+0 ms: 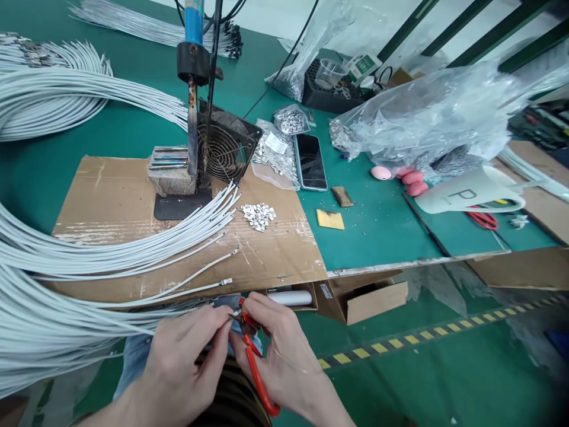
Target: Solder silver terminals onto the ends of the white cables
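Note:
Below the table's front edge my right hand (278,350) is closed round red-handled pliers (255,362), whose jaws point up and left. My left hand (186,356) pinches the end of a white cable (89,320) right at those jaws; the fingertips of both hands meet there. A thick bundle of white cables (66,249) fans across the cardboard sheet (275,249) from the left. A small heap of metal terminals (258,214) lies on the cardboard. A soldering iron on a stand (193,107) rises beside a small black fan (224,148).
A phone (310,161) lies face up by bags of metal parts (284,148). Crumpled clear plastic (435,112), pink blobs (409,178), a yellow pad (329,219) and red scissors (484,219) sit right. More cable coils (48,89) lie far left. An open carton (368,296) hangs below the edge.

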`<state>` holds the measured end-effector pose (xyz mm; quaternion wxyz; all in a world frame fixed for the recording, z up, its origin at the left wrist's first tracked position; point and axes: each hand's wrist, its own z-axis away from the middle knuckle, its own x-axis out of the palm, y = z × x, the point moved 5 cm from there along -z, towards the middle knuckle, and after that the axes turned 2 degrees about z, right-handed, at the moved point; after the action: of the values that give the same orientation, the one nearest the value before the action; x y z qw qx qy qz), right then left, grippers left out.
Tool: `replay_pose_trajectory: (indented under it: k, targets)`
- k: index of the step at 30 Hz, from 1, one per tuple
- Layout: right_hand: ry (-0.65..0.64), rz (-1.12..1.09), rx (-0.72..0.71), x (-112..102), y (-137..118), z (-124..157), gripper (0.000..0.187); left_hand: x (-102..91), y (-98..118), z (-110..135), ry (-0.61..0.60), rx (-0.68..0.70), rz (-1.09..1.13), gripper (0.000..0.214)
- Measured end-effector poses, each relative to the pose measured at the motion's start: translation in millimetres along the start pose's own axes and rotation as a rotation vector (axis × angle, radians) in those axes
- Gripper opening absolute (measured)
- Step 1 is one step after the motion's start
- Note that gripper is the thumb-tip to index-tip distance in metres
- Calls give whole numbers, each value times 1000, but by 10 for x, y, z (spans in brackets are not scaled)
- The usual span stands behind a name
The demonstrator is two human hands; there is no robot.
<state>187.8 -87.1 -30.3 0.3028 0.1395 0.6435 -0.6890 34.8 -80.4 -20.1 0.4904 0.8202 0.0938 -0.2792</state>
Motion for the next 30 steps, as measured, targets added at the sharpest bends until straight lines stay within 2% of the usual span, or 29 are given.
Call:
replay_pose_trajectory:
  k: [6, 11, 16, 20, 23, 27, 30]
  targets:
    - [-24, 25, 100, 34, 56, 12, 20, 43, 32, 31, -5, 155, -160, 40]
    - [-20, 10, 167, 3, 68, 17, 26, 72, 59, 12, 65, 289, -226, 23]
    - [38, -4, 186, -44, 42, 3, 30, 54, 46, -44, 122, 221, -257, 9]
    - [64, -1, 196, -60, 63, 1, 28, 50, 50, -62, 57, 249, -207, 11]
    - [56, -8, 197, -48, 88, 5, 27, 32, -28, -98, -70, 104, -72, 13]
    - [43, -49, 191, -22, 92, 1, 28, 20, -165, -131, -286, -269, 199, 16]
    - [41, -73, 174, -7, 80, -6, 29, 16, -226, -130, -346, -507, 399, 30]
